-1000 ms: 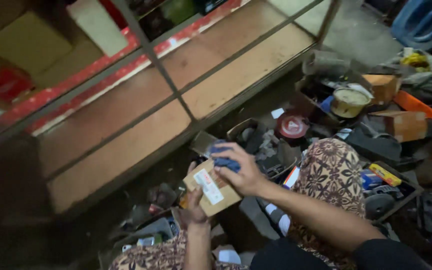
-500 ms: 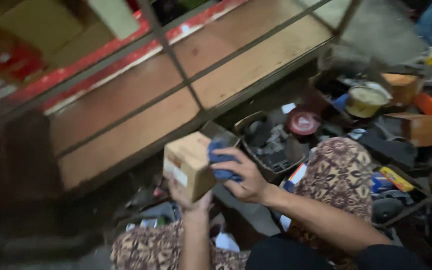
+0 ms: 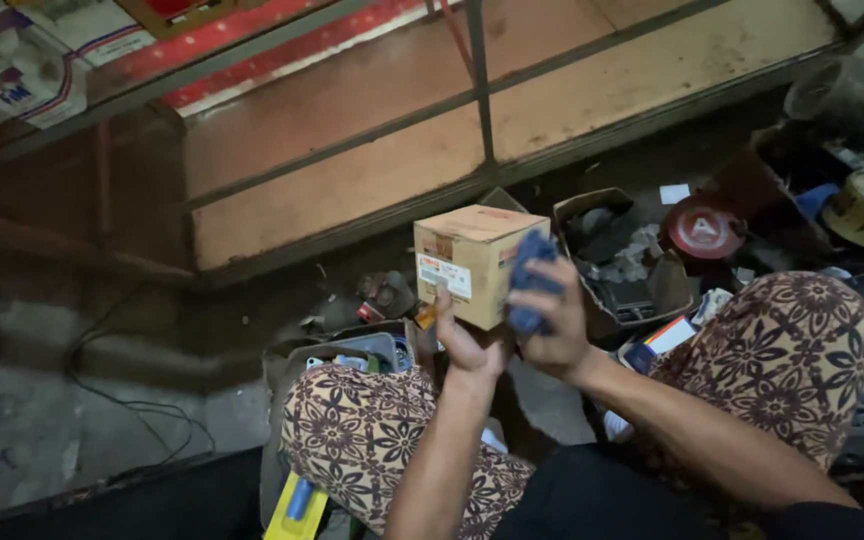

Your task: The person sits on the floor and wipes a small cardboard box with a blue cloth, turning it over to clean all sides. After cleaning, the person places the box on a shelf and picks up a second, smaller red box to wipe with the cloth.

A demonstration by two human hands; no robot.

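Cardboard box (image 3: 472, 262) turned; blue cloth (image 3: 530, 280) pressing.

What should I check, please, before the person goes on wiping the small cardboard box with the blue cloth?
1. Box supported: the left hand grips the small cardboard box from below: ok.
2. Cloth in contact: the right hand presses the blue cloth against the box's right side: ok.
3. Box shut: the top flaps lie flat: ok.
4. Label uncovered: the white label on the front face shows in full: ok.
5. Box clean: too dim to judge dust on the faces: cannot tell.
6. Room below: the open carton of parts lies close behind the hands: not ok.
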